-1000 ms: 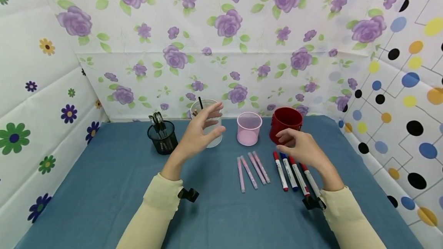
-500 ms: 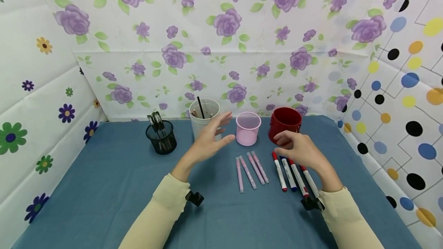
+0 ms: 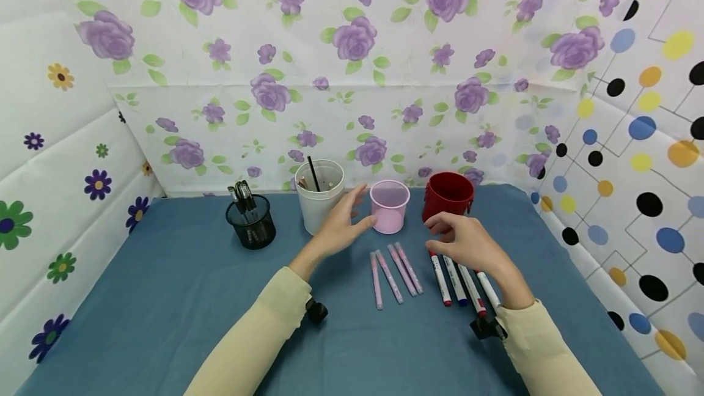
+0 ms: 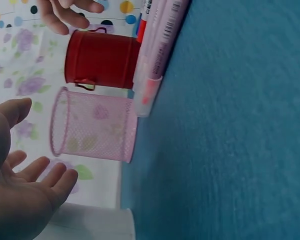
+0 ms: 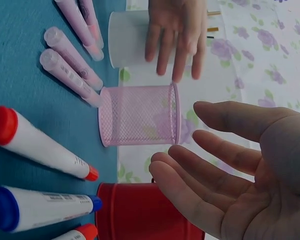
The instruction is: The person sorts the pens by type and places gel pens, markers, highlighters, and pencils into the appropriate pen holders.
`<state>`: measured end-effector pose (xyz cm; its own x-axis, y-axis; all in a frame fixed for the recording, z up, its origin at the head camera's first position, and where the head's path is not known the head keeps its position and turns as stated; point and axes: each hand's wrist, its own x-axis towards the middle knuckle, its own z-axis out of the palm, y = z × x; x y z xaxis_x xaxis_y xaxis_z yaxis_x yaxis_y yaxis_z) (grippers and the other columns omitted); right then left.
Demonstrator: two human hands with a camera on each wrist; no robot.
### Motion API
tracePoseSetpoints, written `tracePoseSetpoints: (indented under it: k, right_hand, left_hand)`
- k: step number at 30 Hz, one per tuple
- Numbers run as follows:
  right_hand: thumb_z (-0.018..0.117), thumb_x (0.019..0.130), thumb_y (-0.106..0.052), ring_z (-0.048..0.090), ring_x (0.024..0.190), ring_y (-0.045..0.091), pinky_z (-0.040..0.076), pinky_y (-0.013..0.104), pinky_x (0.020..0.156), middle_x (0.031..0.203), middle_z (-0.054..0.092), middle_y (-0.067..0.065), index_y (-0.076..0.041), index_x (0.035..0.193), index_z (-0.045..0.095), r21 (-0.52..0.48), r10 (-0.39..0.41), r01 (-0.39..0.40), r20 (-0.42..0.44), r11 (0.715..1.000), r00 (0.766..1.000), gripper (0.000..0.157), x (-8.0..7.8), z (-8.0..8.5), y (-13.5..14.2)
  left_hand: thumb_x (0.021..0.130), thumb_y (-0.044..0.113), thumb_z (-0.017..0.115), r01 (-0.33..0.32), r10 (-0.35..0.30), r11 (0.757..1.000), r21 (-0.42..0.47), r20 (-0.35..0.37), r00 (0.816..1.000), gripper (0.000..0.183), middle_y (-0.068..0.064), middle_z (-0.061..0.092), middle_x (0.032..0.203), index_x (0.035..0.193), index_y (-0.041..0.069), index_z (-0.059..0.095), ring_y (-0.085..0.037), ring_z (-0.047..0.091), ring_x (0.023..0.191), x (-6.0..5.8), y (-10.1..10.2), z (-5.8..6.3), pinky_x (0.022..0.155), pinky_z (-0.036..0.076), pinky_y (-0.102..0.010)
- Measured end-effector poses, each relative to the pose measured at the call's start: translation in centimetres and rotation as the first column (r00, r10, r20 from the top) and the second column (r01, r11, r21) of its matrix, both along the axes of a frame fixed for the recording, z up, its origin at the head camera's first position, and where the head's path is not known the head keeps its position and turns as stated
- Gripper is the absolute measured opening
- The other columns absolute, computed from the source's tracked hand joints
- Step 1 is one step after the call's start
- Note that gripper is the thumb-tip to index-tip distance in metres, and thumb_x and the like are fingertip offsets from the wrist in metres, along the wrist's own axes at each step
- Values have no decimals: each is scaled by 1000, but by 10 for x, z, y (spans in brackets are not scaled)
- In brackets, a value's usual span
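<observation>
My left hand (image 3: pixel 337 225) hovers just left of the pink mesh cup (image 3: pixel 388 216), fingers spread and holding nothing. In the left wrist view a gap shows between that hand and the cup. My right hand (image 3: pixel 464 240) is held over the tops of several whiteboard markers (image 3: pixel 455 280), in front of the red cup (image 3: pixel 448 195), its fingers loosely bent round nothing. The markers are white with red or blue ends. Several pink pens (image 3: pixel 394 277) lie side by side in front of the pink cup, which stands upright with nothing visible in it.
A white cup (image 3: pixel 316 203) with a black stick and pencils stands behind my left hand. Further left is a black mesh cup (image 3: pixel 255 231) holding several black pens. A floral cloth (image 3: pixel 330 121) hangs behind the blue tabletop (image 3: pixel 165 298).
My left hand has moved right, from in front of the white cup to beside the pink cup. The right hand has barely moved, and the head view has shifted slightly.
</observation>
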<state>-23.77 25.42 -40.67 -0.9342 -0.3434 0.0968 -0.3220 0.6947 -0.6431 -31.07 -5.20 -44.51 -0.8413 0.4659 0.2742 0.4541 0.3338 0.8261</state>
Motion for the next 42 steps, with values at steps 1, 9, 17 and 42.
tracePoseSetpoints:
  k: [1, 9, 17, 42]
  right_hand:
    - [80, 98, -22, 73, 98, 25, 64, 44, 82, 121, 72, 17, -9, 132, 69, 7, 5, -5, -4, 1000, 1000, 38, 0, 0, -1]
    - [81, 97, -20, 74, 97, 25, 64, 46, 83, 120, 73, 19, -9, 133, 69, 26, 12, -12, -11, 1000, 1000, 40, 0, -3, -5]
    - [81, 97, -20, 74, 99, 28, 65, 46, 83, 119, 74, 19, -9, 132, 69, 27, 20, -20, 2, 999, 1000, 39, 0, -5, -7]
    - [80, 98, -22, 73, 98, 27, 64, 43, 81, 120, 73, 18, -9, 130, 70, 25, 54, -55, 24, 998, 998, 35, -1, -6, -11]
  left_hand:
    - [106, 23, 70, -7, 7, 1000, -1, 15, 1000, 81, -15, 33, 170, 170, 13, 21, -37, 40, 153, -2, 1, -1, 121, 42, -50]
    - [105, 24, 71, -42, 40, 999, 17, 118, 992, 87, -17, 31, 171, 171, 14, 16, -37, 39, 154, -16, 13, -11, 123, 39, -52]
    - [106, 29, 70, -28, 5, 995, 97, 231, 973, 89, -16, 25, 174, 172, 16, 11, -35, 29, 159, -28, 22, -20, 126, 34, -51]
    - [113, 18, 55, 105, -197, 952, 287, 313, 929, 65, -14, 39, 166, 169, 19, 23, -28, 30, 159, -49, 26, -45, 127, 32, -50]
